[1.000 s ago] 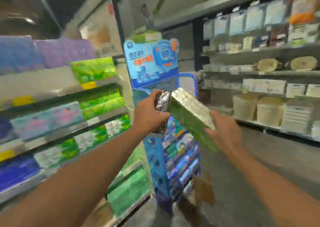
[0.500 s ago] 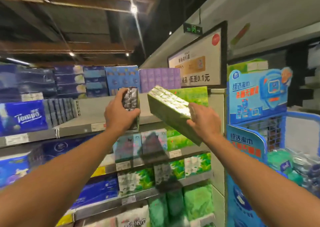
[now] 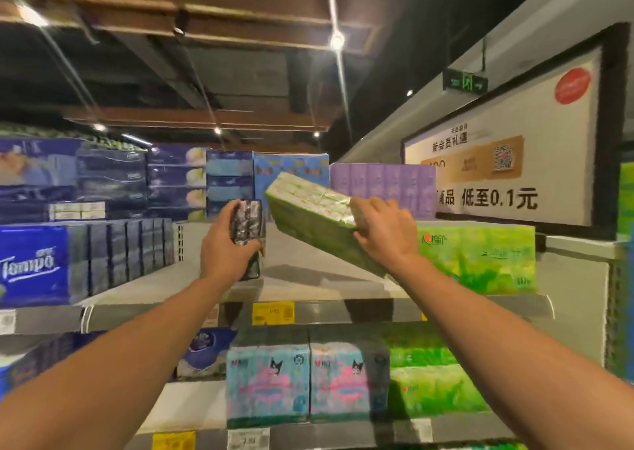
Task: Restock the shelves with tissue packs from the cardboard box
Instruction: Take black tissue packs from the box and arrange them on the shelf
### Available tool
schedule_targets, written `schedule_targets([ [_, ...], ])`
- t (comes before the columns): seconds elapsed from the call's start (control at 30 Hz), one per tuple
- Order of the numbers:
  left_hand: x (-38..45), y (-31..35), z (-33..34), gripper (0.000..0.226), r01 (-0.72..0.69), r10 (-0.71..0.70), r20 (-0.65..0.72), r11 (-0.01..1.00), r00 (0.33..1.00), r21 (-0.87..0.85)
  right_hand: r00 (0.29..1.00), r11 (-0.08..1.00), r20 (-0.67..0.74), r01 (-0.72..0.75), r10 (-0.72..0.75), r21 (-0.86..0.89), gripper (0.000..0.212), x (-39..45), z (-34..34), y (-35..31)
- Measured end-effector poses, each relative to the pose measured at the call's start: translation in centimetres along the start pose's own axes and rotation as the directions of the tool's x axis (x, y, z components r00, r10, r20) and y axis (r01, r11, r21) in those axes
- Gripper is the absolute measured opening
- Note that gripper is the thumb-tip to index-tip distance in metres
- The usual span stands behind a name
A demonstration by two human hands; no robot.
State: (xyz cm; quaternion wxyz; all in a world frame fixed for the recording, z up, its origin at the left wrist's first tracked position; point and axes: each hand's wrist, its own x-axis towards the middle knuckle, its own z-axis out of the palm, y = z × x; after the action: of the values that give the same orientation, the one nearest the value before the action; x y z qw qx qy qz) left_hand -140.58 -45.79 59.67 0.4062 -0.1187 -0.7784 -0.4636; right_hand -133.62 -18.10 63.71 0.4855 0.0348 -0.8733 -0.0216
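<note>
We observed both hands raised before the shelf [image 3: 308, 271] at the centre of the frame. The left hand [image 3: 224, 247] had its fingers wrapped round a dark, shiny pack [image 3: 247, 230], held upright just left of centre. The right hand [image 3: 386, 231] grasped the near end of a green tissue pack [image 3: 308, 216], thumb below and fingers over the top; the pack was tilted, its far end raised toward the upper middle, above the bare stretch of shelf and not resting on it. Against the frame half a second earlier, both packs were held in the same manner, but the view had closed in and the bare shelf lay directly beneath the hands. A green stack [image 3: 480, 261] stood on the shelf just right of the right hand; blue Tempo packs [image 3: 34, 264] stood at the left edge. A price sign [image 3: 507, 161] hung at the upper right.
</note>
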Motion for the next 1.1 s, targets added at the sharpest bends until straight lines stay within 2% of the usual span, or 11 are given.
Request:
schedule_targets([
  [0.17, 2.1, -5.1, 2.1, 0.102, -0.031, 0.016, 0.179, 0.996, 0.984, 0.079, 0.984, 0.997, 0.17, 0.061, -0.051, -0.053, 0.054, 2.6, 6.6, 0.6],
  [0.3, 3.9, -5.4, 2.7, 0.098, 0.063, -0.096, 0.215, 0.986, 0.972, 0.155, 0.949, 0.978, 0.28, 0.18, -0.145, -0.104, 0.05, 4.0, 9.5, 1.4],
  [0.37, 4.2, -3.9, 3.6, 0.088, -0.06, 0.032, 0.11, 0.966, 0.993, 0.253, 0.942, 0.986, 0.314, 0.15, -0.12, -0.074, 0.048, 4.9, 10.1, 1.9],
  [0.43, 4.4, -2.1, 5.2, 0.081, -0.279, 0.273, 0.057, 0.936, 0.96, 0.215, 0.942, 0.987, 0.318, 0.142, -0.112, -0.074, 0.046, 5.4, 10.8, 2.4],
  [0.47, 4.5, -1.3, 6.1, 0.079, -0.335, 0.324, 0.086, 0.927, 0.942, 0.17, 0.943, 0.985, 0.312, 0.147, -0.113, -0.089, 0.045, 5.5, 11.1, 2.6],
  [0.5, 4.8, -0.6, 7.1, 0.079, -0.348, 0.332, 0.123, 0.925, 0.935, 0.15, 0.944, 0.983, 0.311, 0.151, -0.112, -0.107, 0.044, 5.7, 11.3, 2.8],
  [0.67, 6.1, 1.3, 12.1, 0.076, -0.427, 0.355, 0.268, 0.855, 0.896, 0.295, 0.931, 0.972, 0.359, 0.142, -0.067, -0.187, 0.044, 6.8, 13.2, 3.8],
  [0.77, 6.9, 1.6, 14.7, 0.088, -0.201, 0.11, 0.317, 0.941, 0.942, 0.272, 0.923, 0.978, 0.371, 0.158, -0.098, -0.137, 0.044, 7.4, 13.7, 4.3],
  [0.83, 7.7, 0.6, 15.8, 0.102, -0.075, -0.038, 0.326, 0.941, 0.945, 0.329, 0.92, 0.975, 0.362, 0.199, -0.151, -0.097, 0.04, 7.9, 13.6, 4.5],
  [0.93, 9.0, -1.0, 16.2, 0.112, 0.098, -0.177, 0.264, 0.953, 0.948, 0.285, 0.931, 0.971, 0.324, 0.214, -0.168, -0.11, 0.031, 8.2, 14.3, 4.6],
  [1.1, 10.6, -2.0, 16.8, 0.072, 0.142, -0.23, 0.348, 0.955, 0.909, 0.26, 0.953, 0.979, 0.291, 0.136, -0.088, -0.149, 0.033, 7.9, 14.2, 4.6],
])
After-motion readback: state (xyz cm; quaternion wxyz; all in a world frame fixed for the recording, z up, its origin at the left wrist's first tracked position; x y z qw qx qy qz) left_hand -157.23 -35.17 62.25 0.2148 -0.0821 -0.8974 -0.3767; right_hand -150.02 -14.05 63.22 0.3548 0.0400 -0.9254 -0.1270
